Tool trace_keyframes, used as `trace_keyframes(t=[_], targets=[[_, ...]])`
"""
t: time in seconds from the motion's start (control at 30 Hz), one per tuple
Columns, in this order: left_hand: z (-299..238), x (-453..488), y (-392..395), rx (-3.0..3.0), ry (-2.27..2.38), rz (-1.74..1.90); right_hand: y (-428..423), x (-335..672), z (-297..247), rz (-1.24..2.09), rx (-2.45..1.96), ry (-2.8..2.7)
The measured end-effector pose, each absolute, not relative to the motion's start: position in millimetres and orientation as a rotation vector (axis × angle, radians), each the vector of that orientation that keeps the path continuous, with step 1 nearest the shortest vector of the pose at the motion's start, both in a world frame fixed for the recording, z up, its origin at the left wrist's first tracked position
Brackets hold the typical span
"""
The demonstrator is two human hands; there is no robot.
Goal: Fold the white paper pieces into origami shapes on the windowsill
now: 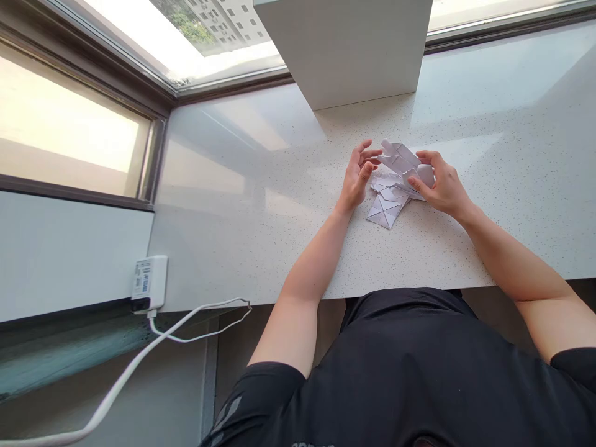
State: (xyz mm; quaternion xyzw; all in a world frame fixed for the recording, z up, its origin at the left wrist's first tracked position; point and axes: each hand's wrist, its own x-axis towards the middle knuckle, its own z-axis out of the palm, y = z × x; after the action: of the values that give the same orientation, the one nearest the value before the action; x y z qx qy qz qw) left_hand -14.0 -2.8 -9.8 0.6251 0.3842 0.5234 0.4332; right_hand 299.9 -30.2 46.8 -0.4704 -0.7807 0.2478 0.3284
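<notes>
Folded paper [397,181], white, angular, creased

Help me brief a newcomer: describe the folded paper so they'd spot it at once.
Find the speckled counter by the windows. Between the left hand and right hand is the folded paper. Unlike the smooth, pale block beyond, it shows sharp, crossing creases.

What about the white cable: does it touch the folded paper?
No, the white cable runs across the lower left of the picture, well apart from the folded paper on the table.
</notes>
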Motion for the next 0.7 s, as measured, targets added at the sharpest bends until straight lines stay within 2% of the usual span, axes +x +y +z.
trace_keyframes(t=[0.17,0.43,0.7], targets=[[-12,-9,-3,1.510,1.027,1.326,-27,304,40,0.490,-1.242,-2.181],[-35,-14,8,1.609,1.022,1.372,-54,282,34,0.528,-1.290,-2.545],[-32,-15,7,1.592,1.047,1.324,-62,264,44,0.568,-1.327,-2.423]])
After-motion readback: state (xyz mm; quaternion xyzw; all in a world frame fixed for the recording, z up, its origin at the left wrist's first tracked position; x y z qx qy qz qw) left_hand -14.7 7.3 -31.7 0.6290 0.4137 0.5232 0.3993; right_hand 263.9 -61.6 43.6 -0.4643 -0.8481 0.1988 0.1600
